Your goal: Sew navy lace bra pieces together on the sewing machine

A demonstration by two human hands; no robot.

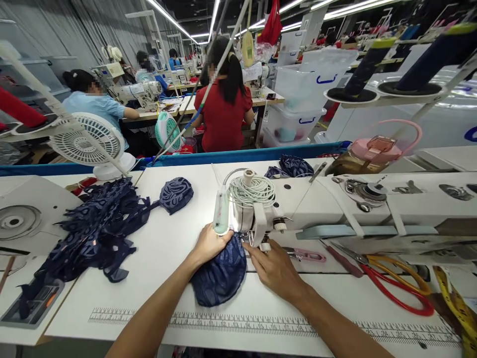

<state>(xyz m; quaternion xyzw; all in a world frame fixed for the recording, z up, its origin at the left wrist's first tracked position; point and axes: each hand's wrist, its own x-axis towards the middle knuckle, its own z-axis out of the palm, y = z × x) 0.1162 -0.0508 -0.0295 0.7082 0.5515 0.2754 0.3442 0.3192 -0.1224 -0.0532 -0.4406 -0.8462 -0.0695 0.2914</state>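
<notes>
Under the presser foot of the white sewing machine [248, 237] lies a navy patterned bra cup [220, 276], its rounded end towards me. My left hand [211, 244] grips the cup's upper left edge, thumb on top, just below the small lamp [221, 211]. On the other side, my right hand [274, 268] rests flat on the machine bed. Its fingers are stretched out, one tip by the cup's edge beside the foot; some fingers are partly behind the machine head. The needle is hard to make out.
Left are a heap of navy strips [100, 223] and another navy cup [176, 195]. Pink-handled snips [307, 254], scissors [395, 283] and a yellow tape measure [456, 308] lie right. A printed ruler [238, 322] runs along the front edge. People sew beyond the blue-edged table.
</notes>
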